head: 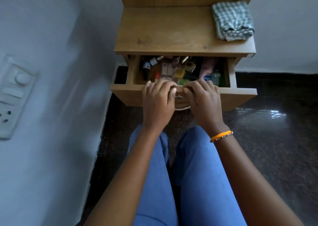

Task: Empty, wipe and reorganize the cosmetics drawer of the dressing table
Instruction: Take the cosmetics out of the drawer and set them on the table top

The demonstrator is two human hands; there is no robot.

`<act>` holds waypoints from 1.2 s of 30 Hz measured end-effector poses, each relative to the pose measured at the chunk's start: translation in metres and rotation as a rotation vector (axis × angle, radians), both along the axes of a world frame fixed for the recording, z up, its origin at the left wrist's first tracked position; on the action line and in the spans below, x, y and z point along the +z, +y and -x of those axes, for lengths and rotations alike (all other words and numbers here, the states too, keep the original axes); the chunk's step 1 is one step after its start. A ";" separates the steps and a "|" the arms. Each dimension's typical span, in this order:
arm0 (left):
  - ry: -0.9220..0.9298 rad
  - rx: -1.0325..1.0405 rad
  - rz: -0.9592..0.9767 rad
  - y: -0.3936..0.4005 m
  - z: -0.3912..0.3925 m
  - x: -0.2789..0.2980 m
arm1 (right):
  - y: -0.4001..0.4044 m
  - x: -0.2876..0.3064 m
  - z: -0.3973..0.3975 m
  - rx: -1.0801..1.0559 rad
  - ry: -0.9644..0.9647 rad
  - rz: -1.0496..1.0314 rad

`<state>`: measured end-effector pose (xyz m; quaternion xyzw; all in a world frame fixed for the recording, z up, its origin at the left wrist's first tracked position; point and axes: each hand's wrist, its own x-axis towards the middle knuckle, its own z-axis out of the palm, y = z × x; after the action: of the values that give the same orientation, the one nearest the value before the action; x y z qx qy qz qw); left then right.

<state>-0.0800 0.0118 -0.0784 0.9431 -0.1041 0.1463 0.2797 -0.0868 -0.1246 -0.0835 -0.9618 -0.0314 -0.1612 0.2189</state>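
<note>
Both hands, left hand point(157, 103) and right hand point(203, 102), grip the drawer point(240, 95) by its front edge, fingers curled over it. Just beyond my grip lie small cosmetics point(179, 71), probably light, rigid and slippery; I'd pinch each around its body.

Both my arms reach straight out from me, bare to the elbow, over my knees in blue trousers. My left hand point(157, 103) lies palm down, knuckles up, its fingers curled over an edge at the far end. My right hand point(203, 102) sits just beside it, nearly touching, fingers hooked over the same edge. An orange band point(221, 136) circles my right wrist.
</note>
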 end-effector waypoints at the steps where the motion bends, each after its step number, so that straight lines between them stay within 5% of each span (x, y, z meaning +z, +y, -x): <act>1: 0.019 -0.026 -0.002 0.003 0.003 -0.001 | -0.002 -0.002 0.003 0.022 0.030 -0.002; 20: 0.090 -0.106 0.053 0.030 0.076 -0.008 | 0.001 -0.005 0.095 0.077 0.095 -0.123; 30: 0.187 -0.036 0.009 0.024 0.076 0.004 | 0.002 0.008 0.096 0.094 0.185 -0.086; 36: 0.378 0.047 0.038 0.012 0.053 0.017 | -0.007 0.029 0.061 0.034 0.315 -0.257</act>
<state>-0.1334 0.0242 -0.0618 0.9506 -0.0246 -0.0252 0.3085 -0.1477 -0.1316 -0.0540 -0.9386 0.0077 -0.0076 0.3449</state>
